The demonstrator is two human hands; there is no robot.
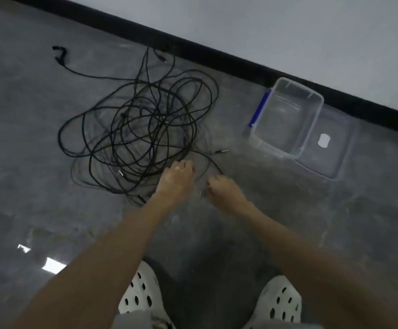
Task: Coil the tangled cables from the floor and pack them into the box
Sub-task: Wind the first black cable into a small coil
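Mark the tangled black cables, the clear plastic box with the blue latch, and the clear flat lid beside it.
Tangled black cables (132,116): head view, dense middle of the pile.
Clear plastic box (275,146): head view, its near wall.
Clear flat lid (328,162): head view, bare panel toward its near edge.

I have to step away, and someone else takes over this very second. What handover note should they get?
Left hand: down at the near edge of the tangled cables, fingers among the strands; grip too blurred to tell.
Right hand: beside it, fingers curled near a loose cable end; grip likewise unclear.
Cables: one black tangle on the floor, nothing coiled.
Box: open and empty, right of the tangle by the wall, lid flat beside it.
Done: nothing packed.
Left: untangle, coil and pack everything.
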